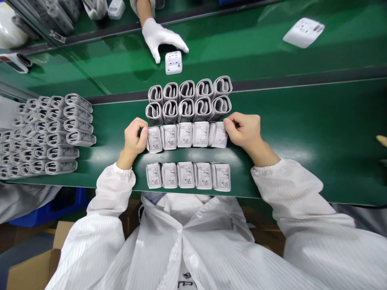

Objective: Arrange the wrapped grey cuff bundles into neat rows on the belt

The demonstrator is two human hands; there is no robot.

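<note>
White coat (211, 245) is nearest, and on the worktop (311, 129) the front row of rolls (185, 175) seems not yet joined, while left hand (134, 136) and right hand (246, 129), fingers curled, clamp the middle row (184, 135) between them, just before two back rows (186, 108) already gathered.

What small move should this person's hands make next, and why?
Probably a gentle inward squeeze: the left hand and right hand are at opposite ends of a row of five folded bundles. Those bundles are separate pieces lined up side by side, so end pressure should help them act as one block.
</note>
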